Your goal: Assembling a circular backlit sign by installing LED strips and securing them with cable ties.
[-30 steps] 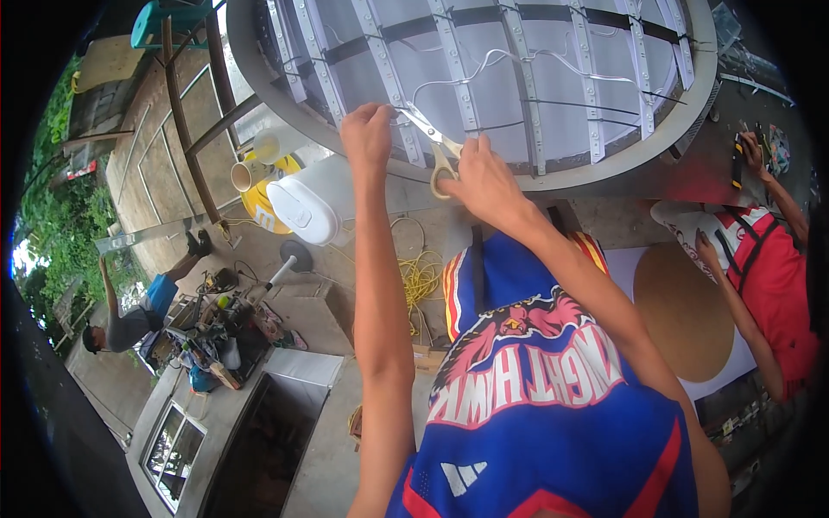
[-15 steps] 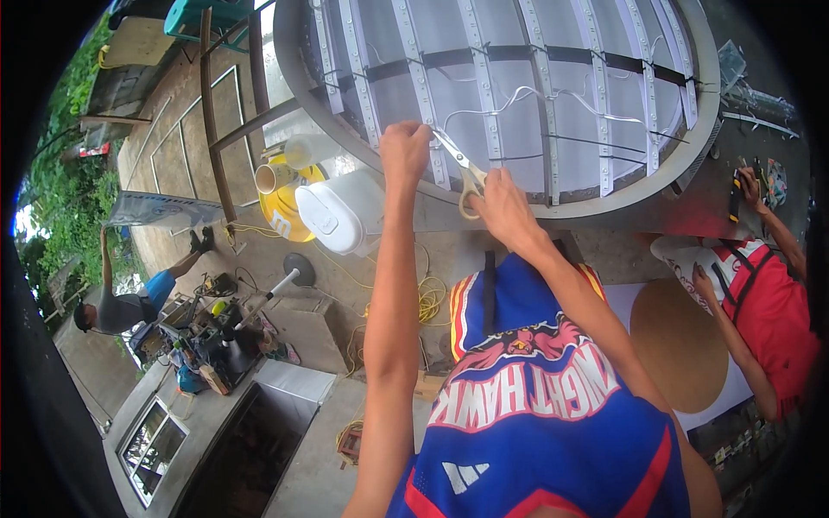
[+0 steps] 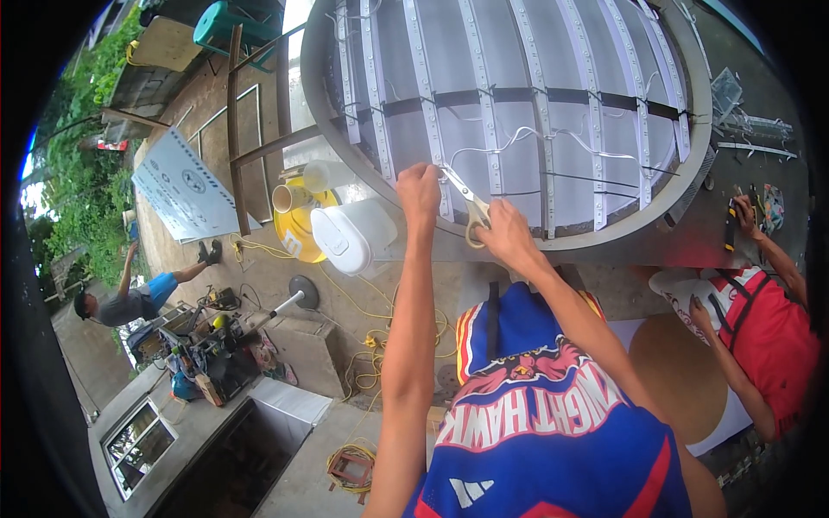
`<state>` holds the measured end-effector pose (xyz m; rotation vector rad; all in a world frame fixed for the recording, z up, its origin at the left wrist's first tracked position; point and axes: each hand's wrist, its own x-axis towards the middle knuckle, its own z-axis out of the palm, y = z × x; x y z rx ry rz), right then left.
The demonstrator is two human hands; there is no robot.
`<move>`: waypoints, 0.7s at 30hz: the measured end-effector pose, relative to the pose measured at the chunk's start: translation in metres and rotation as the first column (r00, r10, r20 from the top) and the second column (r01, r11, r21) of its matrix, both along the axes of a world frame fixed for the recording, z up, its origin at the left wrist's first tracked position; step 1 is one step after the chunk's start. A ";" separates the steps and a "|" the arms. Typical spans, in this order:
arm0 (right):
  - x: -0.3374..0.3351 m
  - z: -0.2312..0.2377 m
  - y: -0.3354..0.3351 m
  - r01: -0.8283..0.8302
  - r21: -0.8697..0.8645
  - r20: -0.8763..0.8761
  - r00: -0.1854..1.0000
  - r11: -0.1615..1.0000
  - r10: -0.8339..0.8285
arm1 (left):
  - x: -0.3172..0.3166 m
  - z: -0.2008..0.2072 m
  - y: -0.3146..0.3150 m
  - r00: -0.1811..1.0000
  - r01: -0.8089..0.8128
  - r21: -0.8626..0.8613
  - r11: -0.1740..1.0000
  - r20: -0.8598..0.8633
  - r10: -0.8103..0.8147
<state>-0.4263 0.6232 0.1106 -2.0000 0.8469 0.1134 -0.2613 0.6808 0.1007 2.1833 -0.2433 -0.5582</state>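
Observation:
My right hand grips a pair of scissors by its cream handles, blades pointing up and left. At the blade tips, my left hand is closed in a pinch; what lies between its fingers is too small to make out. Both hands are over the near left rim of a large round metal frame. Inside it, several white LED strips run lengthwise across a dark crossbar. A loose white wire winds over the strips from near the scissors to the right, and thin black ties stick out.
Left of the frame stand a white lidded container, a yellow round item and brown metal bars. Yellow cord lies on the ground. At right, a co-worker in red holds a black-and-yellow tool. Another person is far left.
My view has shifted, so the frame and both hands appear slightly lower. The scissors remain at my left fingertips. Far left, the other person's pale panel has swung to show its printed face.

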 end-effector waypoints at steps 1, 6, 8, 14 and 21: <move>0.000 -0.002 0.000 0.000 0.005 -0.008 1.000 1.000 0.000 | 0.000 0.001 0.000 1.000 0.000 0.005 1.000 -0.008 0.000; 0.012 -0.007 0.001 0.009 0.041 -0.012 1.000 0.999 -0.008 | 0.025 0.010 0.006 0.996 -0.074 -0.108 0.991 -0.056 0.068; 0.006 -0.010 0.005 0.011 0.060 -0.045 0.999 0.998 -0.008 | 0.035 0.026 0.007 0.996 -0.091 -0.108 0.990 -0.009 0.091; 0.000 0.013 0.006 0.035 0.138 0.016 0.999 0.990 -0.038 | 0.037 0.087 0.047 0.979 -0.198 -0.427 0.882 -0.122 0.161; -0.038 0.037 -0.010 0.030 0.116 0.078 0.996 0.993 -0.039 | -0.068 0.065 0.133 0.920 -0.366 -0.352 0.862 -0.275 0.278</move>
